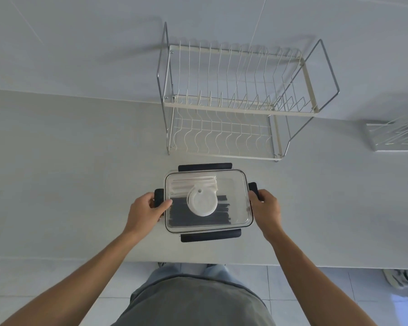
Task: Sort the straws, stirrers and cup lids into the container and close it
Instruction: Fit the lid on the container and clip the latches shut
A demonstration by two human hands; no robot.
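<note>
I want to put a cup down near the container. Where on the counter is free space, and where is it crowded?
The widest bare patch is the counter left of the container and the left hand. Another lies right of the right hand, below the small rack. Behind the container it is crowded: only a narrow strip separates it from the dish rack.

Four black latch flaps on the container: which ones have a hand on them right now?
The two short-side flaps: the left flap under the left hand and the right flap under the right hand. The far flap and near flap are untouched.
</note>
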